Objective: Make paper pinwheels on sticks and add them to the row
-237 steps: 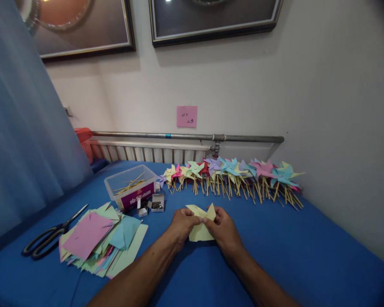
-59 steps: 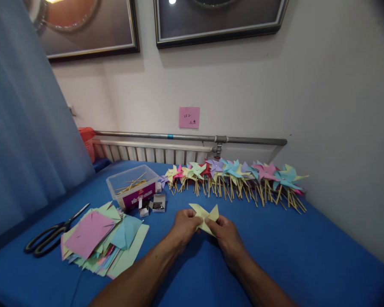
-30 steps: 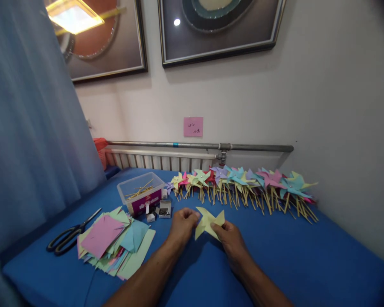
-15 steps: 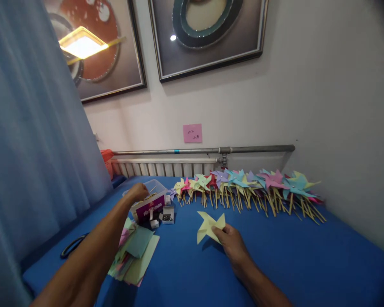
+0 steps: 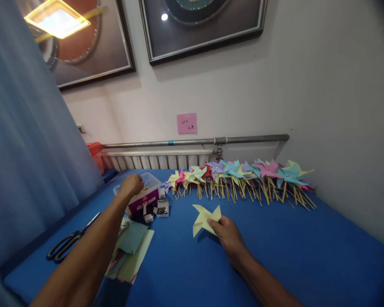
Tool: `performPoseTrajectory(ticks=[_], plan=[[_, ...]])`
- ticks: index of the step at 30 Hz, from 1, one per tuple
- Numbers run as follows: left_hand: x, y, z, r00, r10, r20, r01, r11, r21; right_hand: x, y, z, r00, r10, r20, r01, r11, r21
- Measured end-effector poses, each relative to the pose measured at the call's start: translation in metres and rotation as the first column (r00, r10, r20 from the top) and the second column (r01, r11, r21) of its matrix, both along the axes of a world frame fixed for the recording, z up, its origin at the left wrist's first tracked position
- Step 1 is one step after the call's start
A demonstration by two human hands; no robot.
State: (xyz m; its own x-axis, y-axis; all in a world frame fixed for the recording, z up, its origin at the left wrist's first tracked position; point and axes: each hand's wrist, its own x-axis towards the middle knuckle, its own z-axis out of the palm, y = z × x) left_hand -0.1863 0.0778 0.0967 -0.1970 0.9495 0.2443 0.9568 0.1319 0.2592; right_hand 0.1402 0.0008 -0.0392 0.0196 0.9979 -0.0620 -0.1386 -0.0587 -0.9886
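Note:
My right hand pinches a folded yellow paper pinwheel head just above the blue table. My left hand is stretched out over the clear plastic box that holds thin wooden sticks. Its fingers are curled at the box's rim; what they hold, if anything, I cannot make out. Two small open boxes of pins stand just in front of the plastic box.
A long row of finished coloured pinwheels on sticks lies along the back wall. A stack of coloured paper squares lies under my left forearm, black scissors to its left. A blue curtain hangs at the left.
My left hand let go of the yellow pinwheel and reached left to the stick box. My right hand alone keeps the pinwheel. The camera tilted up.

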Motion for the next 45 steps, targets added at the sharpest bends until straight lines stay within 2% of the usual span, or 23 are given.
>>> performPoseTrajectory(ticks=[1,3,5,6,8,10,13,18,25,30,40,45], plan=[[0.01,-0.009,0.001,1.0,0.005,-0.016,-0.005,1.0,0.026,0.0,0.002,-0.002,1.0,-0.011,0.005,0.011,1.0,-0.004],[0.034,-0.028,-0.005,0.992,-0.108,-0.067,0.111,0.993,0.035,-0.001,0.006,-0.007,0.999,-0.042,0.022,0.042,0.999,-0.002],[0.058,-0.046,-0.019,0.977,-0.178,-0.119,0.171,0.983,-0.071,-0.001,0.007,-0.008,0.997,-0.065,0.038,0.065,0.998,0.0],[0.067,-0.051,-0.028,0.975,-0.165,-0.15,0.144,0.979,-0.141,-0.001,0.007,-0.008,0.997,-0.069,0.04,0.069,0.998,0.001],[0.081,-0.056,-0.047,0.972,-0.123,-0.199,0.079,0.974,-0.213,0.0,0.005,-0.005,0.998,-0.057,0.028,0.057,0.998,0.005],[0.087,-0.054,-0.062,0.97,-0.128,-0.208,0.077,0.968,-0.238,0.0,0.002,-0.001,0.999,-0.032,0.014,0.032,0.999,0.014],[0.087,-0.047,-0.074,0.974,-0.146,-0.174,0.1,0.963,-0.252,0.0,-0.003,0.004,1.0,-0.004,0.022,0.004,1.0,0.025],[0.079,-0.048,-0.073,0.975,-0.174,-0.135,0.127,0.946,-0.297,-0.002,-0.005,0.005,1.0,-0.013,0.016,0.012,0.999,0.039],[0.072,-0.053,-0.071,0.946,-0.309,-0.098,0.257,0.899,-0.356,0.0,-0.006,0.004,1.0,-0.009,0.026,0.008,0.999,0.039],[0.076,-0.056,-0.072,0.946,-0.299,-0.121,0.247,0.913,-0.324,0.0,-0.006,0.005,1.0,0.008,-0.012,-0.008,0.999,0.038],[0.077,-0.058,-0.071,0.955,-0.29,-0.059,0.257,0.912,-0.319,0.0,0.001,-0.005,1.0,0.01,0.022,-0.01,1.0,0.027],[0.081,-0.061,-0.071,0.945,-0.301,-0.129,0.245,0.912,-0.33,0.001,0.005,-0.01,0.999,-0.008,0.047,0.006,0.999,0.036]])
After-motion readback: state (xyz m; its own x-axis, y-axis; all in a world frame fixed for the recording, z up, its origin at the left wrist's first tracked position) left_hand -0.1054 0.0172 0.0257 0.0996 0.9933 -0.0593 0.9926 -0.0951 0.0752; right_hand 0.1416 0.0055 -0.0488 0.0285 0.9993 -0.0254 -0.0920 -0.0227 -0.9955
